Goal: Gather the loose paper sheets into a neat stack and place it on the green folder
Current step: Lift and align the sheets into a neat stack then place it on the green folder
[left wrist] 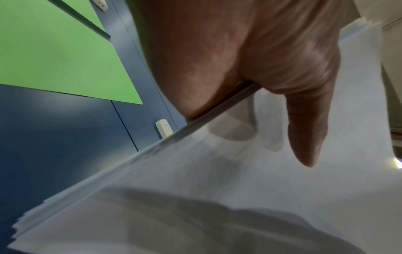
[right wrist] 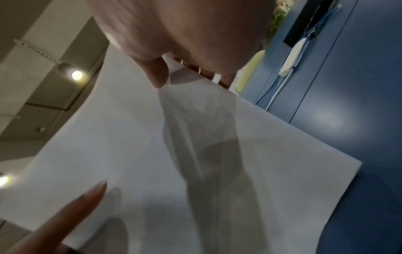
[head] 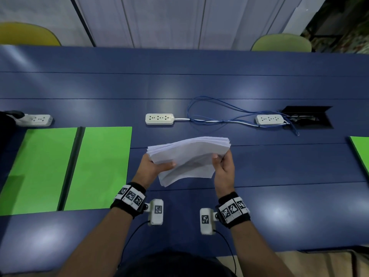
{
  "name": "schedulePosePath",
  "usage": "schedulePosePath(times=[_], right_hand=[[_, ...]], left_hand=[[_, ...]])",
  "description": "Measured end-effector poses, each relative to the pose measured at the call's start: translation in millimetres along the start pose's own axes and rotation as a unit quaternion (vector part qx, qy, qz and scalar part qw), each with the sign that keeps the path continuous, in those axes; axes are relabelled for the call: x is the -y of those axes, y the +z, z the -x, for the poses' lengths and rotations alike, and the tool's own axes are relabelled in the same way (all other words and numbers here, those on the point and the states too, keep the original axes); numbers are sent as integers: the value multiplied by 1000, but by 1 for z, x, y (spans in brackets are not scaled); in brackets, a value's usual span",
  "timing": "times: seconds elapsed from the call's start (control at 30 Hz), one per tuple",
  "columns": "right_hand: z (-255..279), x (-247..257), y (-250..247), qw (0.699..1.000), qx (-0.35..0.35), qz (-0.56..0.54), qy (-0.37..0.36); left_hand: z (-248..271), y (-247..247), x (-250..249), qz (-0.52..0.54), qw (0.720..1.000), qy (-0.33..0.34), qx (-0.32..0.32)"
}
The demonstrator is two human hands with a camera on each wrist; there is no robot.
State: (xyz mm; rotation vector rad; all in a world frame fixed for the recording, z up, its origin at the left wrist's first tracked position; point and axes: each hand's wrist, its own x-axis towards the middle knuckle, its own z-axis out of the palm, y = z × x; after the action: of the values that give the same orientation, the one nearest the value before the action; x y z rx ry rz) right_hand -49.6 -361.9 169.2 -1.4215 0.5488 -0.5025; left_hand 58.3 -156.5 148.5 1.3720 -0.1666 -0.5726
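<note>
A thick stack of white paper sheets (head: 189,156) is held up off the blue table, tilted, with its edges slightly fanned. My left hand (head: 154,165) grips its left edge, thumb on top, the other fingers hidden beneath. My right hand (head: 223,164) pinches the right edge, thumb on the near face. The open green folder (head: 99,166) lies flat to the left, a dark spine between its two halves. In the left wrist view the thumb (left wrist: 304,137) presses on the paper (left wrist: 217,197), with the folder (left wrist: 54,51) behind. In the right wrist view the paper (right wrist: 174,154) fills the frame.
Three white power strips (head: 159,118) (head: 269,119) (head: 36,119) lie along the table's middle, with a looped blue cable (head: 209,110) and a black cable hatch (head: 307,116). Another green folder (head: 359,150) pokes in at the right edge. Two chairs stand beyond the far side.
</note>
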Motion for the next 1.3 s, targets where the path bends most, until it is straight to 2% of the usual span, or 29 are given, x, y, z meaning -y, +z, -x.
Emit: schedulePosePath(times=[0.5,0.77,0.97,1.3], right_hand=[[8,21,3,996,-22,-86,6],[6,36,30,987,-113,-109,30],[-2,38,34,981,-165,-100,2],[-10,40,34,979,-176,-96,-23]], left_hand=[[6,3,-8,-61,998,25,3],[8,7,-9,-56,998,32,11],[7,5,-5,-49,998,31,-5],[6,8,-3,-52,997,42,-33]])
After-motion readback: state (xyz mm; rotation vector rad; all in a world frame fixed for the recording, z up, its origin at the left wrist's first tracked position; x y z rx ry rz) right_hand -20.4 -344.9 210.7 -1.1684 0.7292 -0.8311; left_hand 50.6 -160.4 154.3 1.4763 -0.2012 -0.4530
